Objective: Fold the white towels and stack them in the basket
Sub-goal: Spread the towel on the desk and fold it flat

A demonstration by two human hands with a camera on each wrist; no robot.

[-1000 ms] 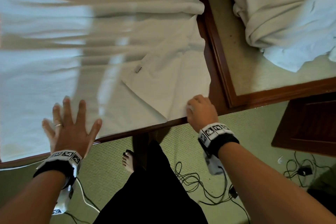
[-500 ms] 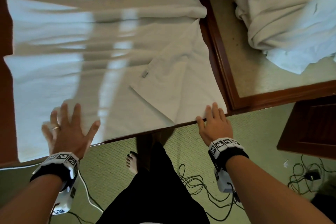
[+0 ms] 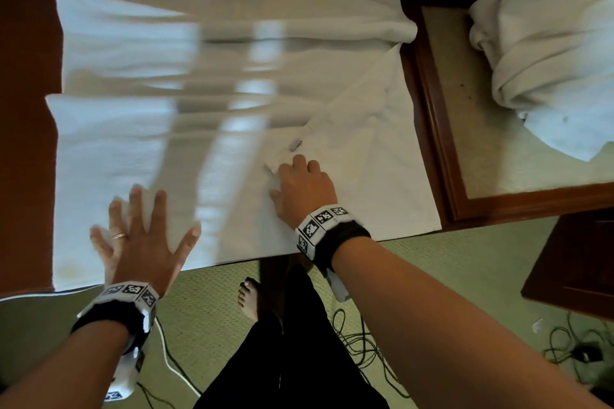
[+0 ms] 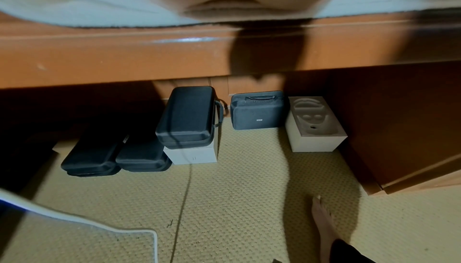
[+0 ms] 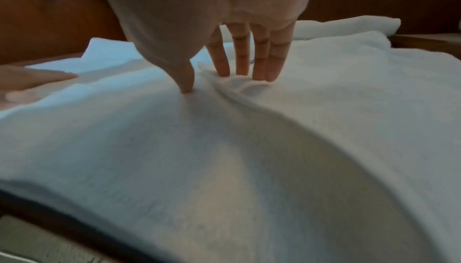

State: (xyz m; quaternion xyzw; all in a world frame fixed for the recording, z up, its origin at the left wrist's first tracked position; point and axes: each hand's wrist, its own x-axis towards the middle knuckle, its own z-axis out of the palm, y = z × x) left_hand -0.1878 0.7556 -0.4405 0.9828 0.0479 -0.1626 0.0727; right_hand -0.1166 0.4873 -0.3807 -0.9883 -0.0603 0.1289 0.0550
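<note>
- Towel [image 3: 139, 129] lies spread over the wooden table [image 3: 26, 76], its near edge at the table's near edge. A flap at the right is turned back on a diagonal, tag [image 3: 295, 145] showing on it.
- Left hand [image 3: 139, 242]: fingers spread, palm flat on the towel's near-left part.
- Right hand [image 3: 304, 188]: fingertips [image 5: 272, 74] and thumb pressed down into the cloth at the flap's corner, bunching a small ridge between them; a pinch looks about to form, not closed.
- Unfolded pile [image 3: 545, 43] sits far right on a separate surface. No basket in view.
- Risk: pulling the flap while the ridge is bunched could set a crease into the fold.
- Risk: the near edge sits at the table's lip; dragging towards the body could slide the towel off.
- Risk: uneven far-left edges may give a skewed fold.
</note>
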